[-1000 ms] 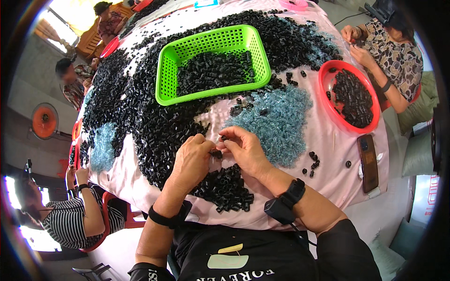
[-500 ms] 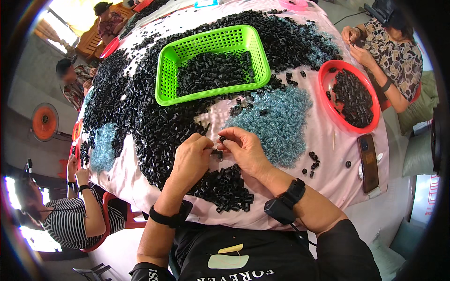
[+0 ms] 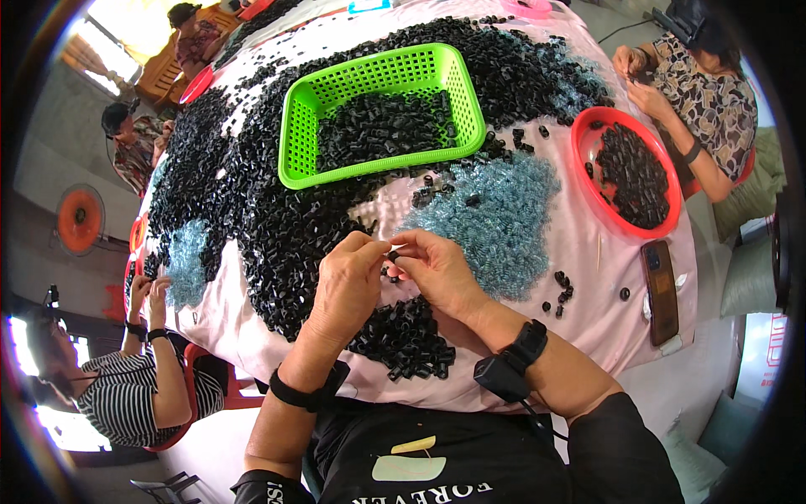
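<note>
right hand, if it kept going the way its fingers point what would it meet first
The right hand points left, toward the left hand. It would first meet the small black piece pinched between both hands' fingertips, then the left hand's fingertips right behind it; depth looks shared.

Both hands' fingertips [image 3: 395,252] a shade closer on the black piece [image 3: 393,254].

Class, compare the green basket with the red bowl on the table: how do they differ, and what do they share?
The green basket is rectangular with mesh walls; the red bowl is round and solid. The basket sits at the table's middle, the bowl near its right edge by another person. Both hold small black parts.
</note>
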Motion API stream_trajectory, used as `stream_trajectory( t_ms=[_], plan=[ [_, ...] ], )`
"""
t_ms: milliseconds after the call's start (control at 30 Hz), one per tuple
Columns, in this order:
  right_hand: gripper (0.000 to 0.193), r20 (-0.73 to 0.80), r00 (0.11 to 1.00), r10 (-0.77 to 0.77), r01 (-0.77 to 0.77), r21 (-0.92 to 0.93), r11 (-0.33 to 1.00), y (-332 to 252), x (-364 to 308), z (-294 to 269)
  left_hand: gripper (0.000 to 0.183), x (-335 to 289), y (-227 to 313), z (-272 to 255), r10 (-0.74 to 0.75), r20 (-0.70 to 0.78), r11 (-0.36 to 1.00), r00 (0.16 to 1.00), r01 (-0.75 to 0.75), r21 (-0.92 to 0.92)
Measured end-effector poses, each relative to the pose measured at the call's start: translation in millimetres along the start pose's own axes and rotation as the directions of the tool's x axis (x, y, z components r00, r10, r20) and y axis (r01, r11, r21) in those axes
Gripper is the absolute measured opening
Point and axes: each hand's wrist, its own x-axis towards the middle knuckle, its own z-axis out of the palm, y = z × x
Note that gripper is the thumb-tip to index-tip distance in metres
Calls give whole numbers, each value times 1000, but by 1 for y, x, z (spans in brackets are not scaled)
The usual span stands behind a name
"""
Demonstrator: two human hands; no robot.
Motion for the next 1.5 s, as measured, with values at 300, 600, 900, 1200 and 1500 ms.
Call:
stream_trajectory(
  t_ms=[300,600,900,1200,1500],
  plan=[
    [23,-7,1000,28,-28,5,1000,-2,0,1,19,0,6,0,75,45,994,996,-78,71],
    [22,-26,999,20,-17,113,993,1,-1,1,20,2,16,-4,45,58,999,997,-44,-17],
    [21,-82,997,-7,13,73,997,3,1,-1,13,-8,-2,-9,-35,172,999,985,31,25],
    [18,-120,991,-53,63,87,994,1,-1,-1,14,-10,1,-3,-61,228,997,972,51,49],
    [17,-149,988,-27,35,55,998,-4,0,-1,12,-6,-15,0,-122,102,993,987,120,19]
  ],
)
